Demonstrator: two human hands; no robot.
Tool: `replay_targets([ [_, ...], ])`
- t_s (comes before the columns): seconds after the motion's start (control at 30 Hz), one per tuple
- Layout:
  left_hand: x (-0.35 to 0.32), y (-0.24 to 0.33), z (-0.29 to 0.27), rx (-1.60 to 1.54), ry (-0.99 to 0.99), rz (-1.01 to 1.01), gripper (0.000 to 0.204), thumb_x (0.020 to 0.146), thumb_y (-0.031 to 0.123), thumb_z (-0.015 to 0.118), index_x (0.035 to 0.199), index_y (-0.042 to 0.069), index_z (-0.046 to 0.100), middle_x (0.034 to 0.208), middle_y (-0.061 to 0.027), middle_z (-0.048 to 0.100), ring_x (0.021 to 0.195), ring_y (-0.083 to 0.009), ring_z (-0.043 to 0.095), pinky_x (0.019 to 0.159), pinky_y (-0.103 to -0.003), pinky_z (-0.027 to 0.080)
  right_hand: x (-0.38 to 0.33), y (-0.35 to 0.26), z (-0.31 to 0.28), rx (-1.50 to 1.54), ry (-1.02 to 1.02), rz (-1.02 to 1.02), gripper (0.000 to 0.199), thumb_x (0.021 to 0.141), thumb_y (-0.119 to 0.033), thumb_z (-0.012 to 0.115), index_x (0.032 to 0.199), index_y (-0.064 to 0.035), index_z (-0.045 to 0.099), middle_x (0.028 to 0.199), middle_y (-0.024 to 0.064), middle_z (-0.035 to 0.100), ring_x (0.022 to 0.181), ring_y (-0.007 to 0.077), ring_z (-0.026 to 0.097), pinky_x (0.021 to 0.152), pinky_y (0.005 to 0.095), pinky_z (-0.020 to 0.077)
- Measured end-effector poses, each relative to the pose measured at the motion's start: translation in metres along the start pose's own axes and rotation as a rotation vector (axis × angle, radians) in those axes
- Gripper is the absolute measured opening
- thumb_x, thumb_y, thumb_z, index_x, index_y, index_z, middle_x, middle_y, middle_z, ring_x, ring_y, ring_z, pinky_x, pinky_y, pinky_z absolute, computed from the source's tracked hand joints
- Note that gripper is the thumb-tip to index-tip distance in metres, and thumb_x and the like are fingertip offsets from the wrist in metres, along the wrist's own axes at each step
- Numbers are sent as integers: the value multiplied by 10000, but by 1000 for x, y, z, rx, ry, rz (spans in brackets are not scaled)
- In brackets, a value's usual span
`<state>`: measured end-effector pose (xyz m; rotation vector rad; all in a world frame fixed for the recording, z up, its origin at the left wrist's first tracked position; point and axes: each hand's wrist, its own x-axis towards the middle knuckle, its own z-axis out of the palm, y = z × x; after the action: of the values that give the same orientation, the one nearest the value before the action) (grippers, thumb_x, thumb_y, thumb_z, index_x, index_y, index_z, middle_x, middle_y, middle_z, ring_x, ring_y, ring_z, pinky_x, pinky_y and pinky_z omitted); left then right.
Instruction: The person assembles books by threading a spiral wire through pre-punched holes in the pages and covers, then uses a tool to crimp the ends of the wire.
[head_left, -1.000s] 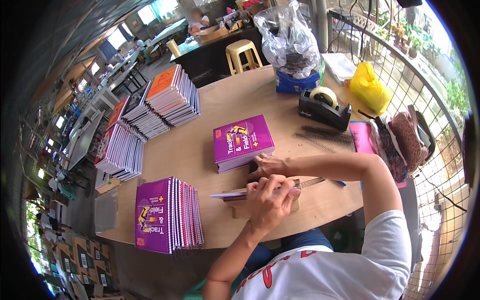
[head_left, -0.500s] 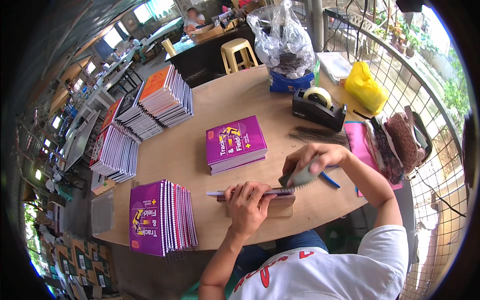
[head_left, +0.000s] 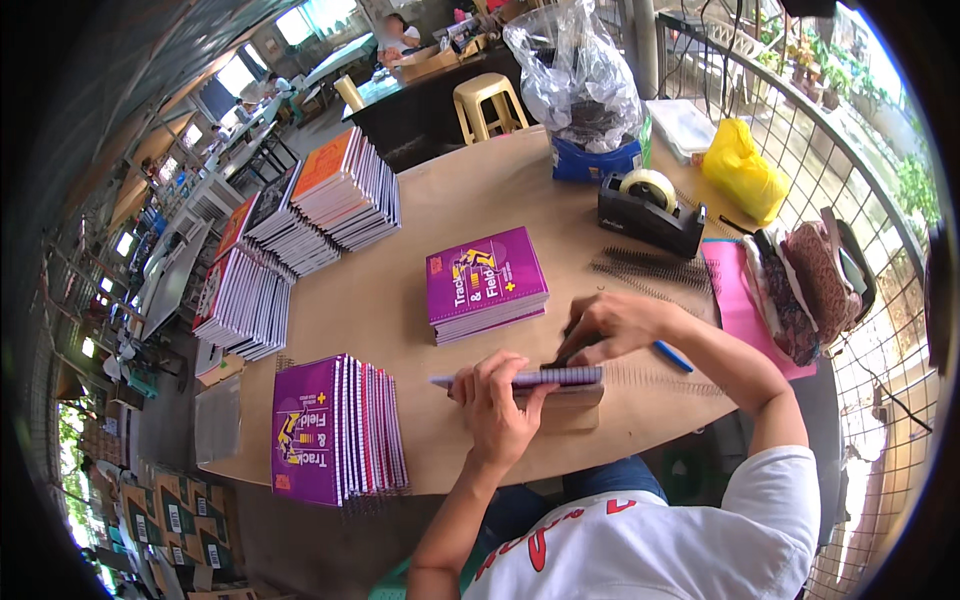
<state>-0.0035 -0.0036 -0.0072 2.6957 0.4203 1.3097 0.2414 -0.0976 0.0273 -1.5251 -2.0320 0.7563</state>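
Note:
My left hand (head_left: 497, 405) is closed around a thin notebook (head_left: 570, 376), held on edge with its spine upward. Under the spine's right part sits a brown block (head_left: 575, 417). A thin dark wire coil (head_left: 665, 380) stretches from the spine's right end across the table. Just behind the spine, my right hand (head_left: 608, 322) is closed with fingers bent down, on something dark I cannot make out. Beyond it lie several loose dark coils (head_left: 650, 268). A blue pen-like handle (head_left: 672, 356) lies close to my right wrist, partly hidden by the forearm.
Purple notebooks are stacked at the table's middle (head_left: 485, 280) and near left (head_left: 305, 430). More notebook stacks (head_left: 345, 190) stand far left. A tape dispenser (head_left: 652, 212), yellow plastic bag (head_left: 745, 175), clear bag (head_left: 585, 85) and fabric pouches (head_left: 810, 280) line the right side.
My right hand has moved left and down to the spine; the pale grey-green object it held no longer shows. The coil now extends to the right. The view has shifted slightly.

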Motion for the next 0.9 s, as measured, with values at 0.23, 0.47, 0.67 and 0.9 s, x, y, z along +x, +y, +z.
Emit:
replay_targets([
  [0.23, -15, -44, -6, -254, 157, -264, 531, 760, 425, 882, 999, 61, 578, 1077, -144, 512, 1058, -330, 517, 911, -480, 413, 6, -6, -2, 40, 49, 44, 486, 881, -464, 696, 1063, -22, 783, 1120, 218, 707, 1112, 307, 639, 901, 397, 517],
  [0.47, -25, -29, 8, -353, 135, -277, 529, 751, 393, 893, 950, 44, 549, 934, -95, 534, 955, -314, 499, 855, -467, 438, 1, -8, -5, 130, 21, 94, 552, 883, -452, 685, 1141, 31, 749, 1076, 270, 707, 1113, 364, 628, 990, 408, 477],
  [0.67, -19, -14, 14, -372, 94, -299, 559, 754, 386, 896, 1003, 39, 534, 964, -99, 512, 915, -287, 494, 810, -413, 423, -1, -17, -14, 229, 37, -42, 553, 872, -485, 693, 1146, -9, 762, 1138, 247, 693, 1098, 354, 635, 976, 417, 487],
  [0.9, -21, -14, 16, -411, 117, -322, 616, 757, 365, 901, 1105, 17, 530, 1013, -92, 514, 922, -251, 511, 807, -373, 445, 12, -15, -13, 235, 6, -41, 581, 874, -468, 687, 1165, 33, 740, 1183, 266, 671, 1086, 354, 637, 978, 418, 470],
])
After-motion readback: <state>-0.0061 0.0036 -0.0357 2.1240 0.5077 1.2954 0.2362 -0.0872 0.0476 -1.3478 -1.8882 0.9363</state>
